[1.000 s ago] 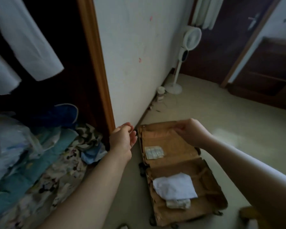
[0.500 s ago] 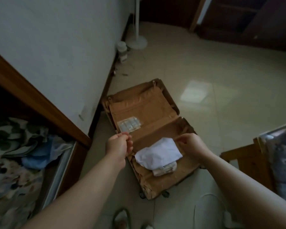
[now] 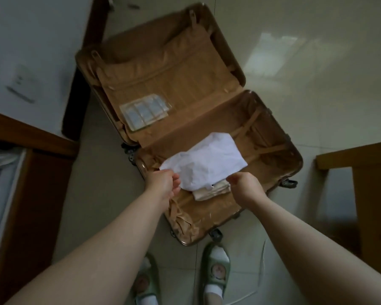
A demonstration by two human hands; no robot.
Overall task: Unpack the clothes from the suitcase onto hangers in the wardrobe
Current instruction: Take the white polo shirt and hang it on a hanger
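A tan suitcase [image 3: 279, 172] lies open on the tiled floor below me. In its near half sits a folded white garment [image 3: 209, 161] on top of a folded cream garment [image 3: 209, 191]. My left hand [image 3: 163, 182] pinches the white garment's near left corner. My right hand [image 3: 245, 187] pinches its near right edge, just above the cream garment. A clear plastic packet [image 3: 144, 112] lies in the far half of the suitcase. The wardrobe's wooden frame [image 3: 31, 137] is at the left edge.
My feet in green slippers [image 3: 216, 267] stand just behind the suitcase. A wooden piece of furniture [image 3: 361, 194] stands at the right. The white wall [image 3: 31, 51] and its dark skirting run along the left.
My view has tipped down from the wardrobe to the suitcase. Both hands have dropped to the white garment and taken hold of its near edge.
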